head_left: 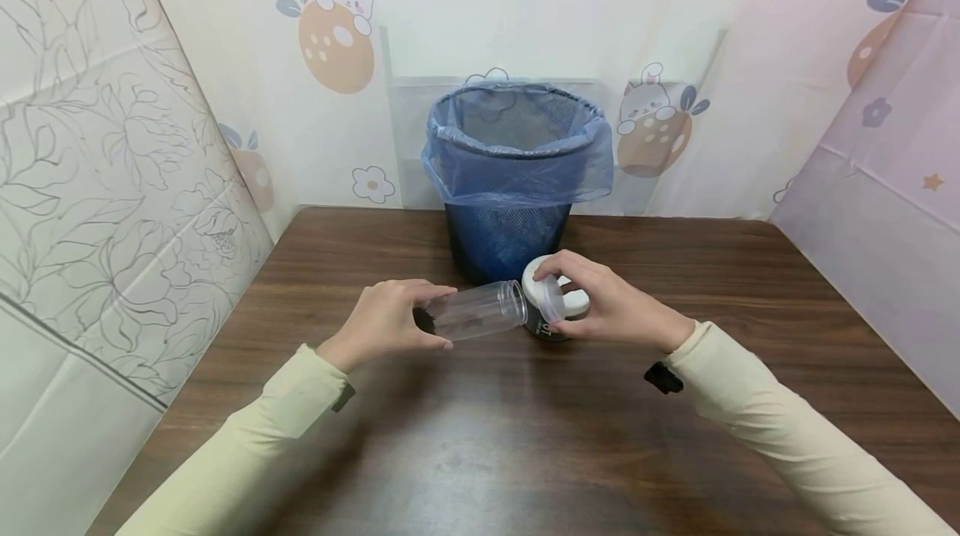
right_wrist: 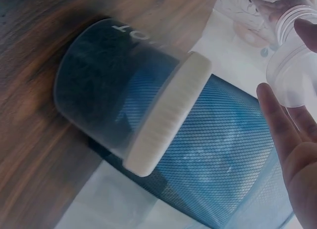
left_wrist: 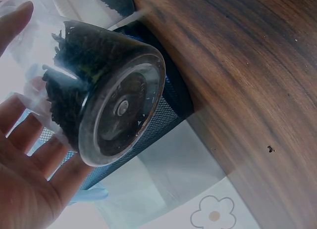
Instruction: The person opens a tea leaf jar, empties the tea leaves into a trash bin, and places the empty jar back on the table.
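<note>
My left hand (head_left: 384, 315) grips a clear plastic jar (head_left: 480, 311), tipped on its side with its mouth toward the right. Dark dried leaves (left_wrist: 74, 80) lie in the jar's base end. Between thumb and fingers, my right hand (head_left: 611, 303) pinches a clear, shallow lid (head_left: 551, 300). This lid is close to the jar's mouth; whether they touch I cannot tell. Behind the right hand, a wider clear jar (right_wrist: 99, 80) with a white ribbed lid (right_wrist: 171, 115) and dark contents stands upright on the table, partly hidden in the head view.
A mesh bin (head_left: 510, 236) lined with a blue bag (head_left: 517, 173) stands at the table's back, just beyond both jars. The brown wooden table (head_left: 480, 453) meets printed curtains (head_left: 487, 2) at the back and sides. A small dark crumb (left_wrist: 270, 149) lies on the wood.
</note>
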Action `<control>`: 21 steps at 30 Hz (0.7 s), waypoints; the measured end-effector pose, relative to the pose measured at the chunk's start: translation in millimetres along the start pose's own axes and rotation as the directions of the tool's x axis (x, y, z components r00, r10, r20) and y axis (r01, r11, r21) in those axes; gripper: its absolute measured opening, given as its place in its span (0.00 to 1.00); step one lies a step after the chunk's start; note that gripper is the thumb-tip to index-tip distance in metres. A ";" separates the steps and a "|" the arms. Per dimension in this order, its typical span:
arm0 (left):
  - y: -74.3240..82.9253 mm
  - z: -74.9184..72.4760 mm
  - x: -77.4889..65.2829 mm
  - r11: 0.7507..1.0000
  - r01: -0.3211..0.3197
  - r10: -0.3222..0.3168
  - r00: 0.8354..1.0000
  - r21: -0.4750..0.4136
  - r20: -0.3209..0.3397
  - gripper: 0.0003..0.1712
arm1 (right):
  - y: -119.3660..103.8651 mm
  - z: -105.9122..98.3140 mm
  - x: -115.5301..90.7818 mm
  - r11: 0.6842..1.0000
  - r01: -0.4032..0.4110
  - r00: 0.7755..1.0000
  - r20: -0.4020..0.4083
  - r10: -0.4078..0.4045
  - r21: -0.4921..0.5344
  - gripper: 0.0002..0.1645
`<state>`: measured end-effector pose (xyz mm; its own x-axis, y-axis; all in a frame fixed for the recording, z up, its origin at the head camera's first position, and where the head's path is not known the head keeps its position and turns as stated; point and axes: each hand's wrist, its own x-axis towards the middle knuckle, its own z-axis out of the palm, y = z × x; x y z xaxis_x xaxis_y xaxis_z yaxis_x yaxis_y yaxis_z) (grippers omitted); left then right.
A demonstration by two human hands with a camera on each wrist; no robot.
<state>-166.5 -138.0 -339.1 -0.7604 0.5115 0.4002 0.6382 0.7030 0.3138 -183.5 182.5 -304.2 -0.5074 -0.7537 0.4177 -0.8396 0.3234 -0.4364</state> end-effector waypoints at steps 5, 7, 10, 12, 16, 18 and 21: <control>-0.2 -0.6 -0.9 1.000 0.001 -0.001 1.000 -0.003 0.006 0.38 | 4.8 -1.3 -8.1 0.999 -0.036 0.999 -0.011 0.037 0.007 0.34; -0.2 -1.2 -1.2 1.000 0.003 -0.003 1.000 -0.007 0.009 0.38 | 6.7 -2.0 -11.3 0.999 -0.046 0.999 -0.012 0.046 0.010 0.34; 0.0 -2.0 -1.6 1.000 0.006 -0.006 1.000 -0.011 0.013 0.38 | 9.5 -3.4 -15.1 0.998 -0.060 0.998 -0.017 0.060 0.004 0.34; 0.1 -2.3 -1.8 1.000 0.007 -0.007 1.000 -0.012 0.014 0.37 | 11.0 -4.5 -17.2 0.998 -0.066 0.998 -0.022 0.066 -0.009 0.34; 0.4 -2.6 -2.1 1.000 0.006 -0.006 1.000 -0.010 0.019 0.38 | 13.6 -6.7 -21.2 0.997 -0.071 0.997 -0.032 0.070 -0.028 0.34; 0.5 -2.7 -2.3 1.000 0.007 -0.007 1.000 -0.008 0.021 0.38 | 14.8 -7.9 -23.2 0.996 -0.071 0.997 -0.036 0.070 -0.044 0.34; 0.7 -3.1 -2.3 1.000 0.004 -0.004 1.000 0.000 0.020 0.38 | 16.0 -10.3 -26.3 0.995 -0.080 0.996 -0.043 0.077 -0.067 0.35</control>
<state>-164.0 -140.3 -337.1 -0.7652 0.5185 0.3815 0.6351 0.7050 0.3158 -185.6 213.4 -313.9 -0.5784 -0.7013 0.4167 -0.8076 0.4202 -0.4138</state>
